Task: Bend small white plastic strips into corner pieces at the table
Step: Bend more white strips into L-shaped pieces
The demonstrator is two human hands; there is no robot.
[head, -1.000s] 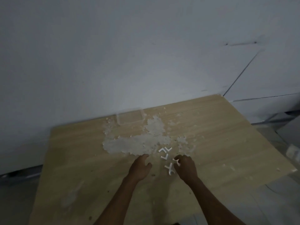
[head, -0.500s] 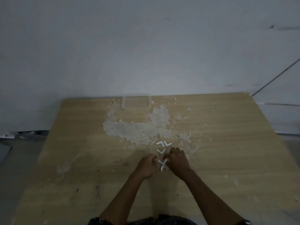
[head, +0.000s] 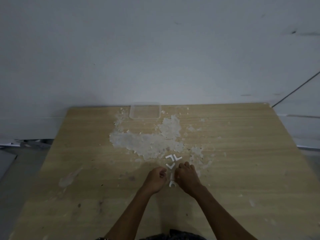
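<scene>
Dim, flat light leaves the whole view grey and softly blurred (wide-angle bending shows at the edges).

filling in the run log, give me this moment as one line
stage: bending strip | left hand: curled beside strip, grip unclear | right hand: on white strip | bent corner pieces: lying beyond hands | table: chipped

Bare forearms (head: 135, 210), no sleeves; dark patterned garment (head: 173, 236).

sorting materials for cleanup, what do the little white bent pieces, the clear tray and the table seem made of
Small white bent pieces: likely matte plastic, thin, holding sharp folds. Clear rectangular tray: probably transparent plastic, see-through with a faint rim. Light wooden table: wood-grain surface, possibly laminate, flaked white near the middle.
</scene>
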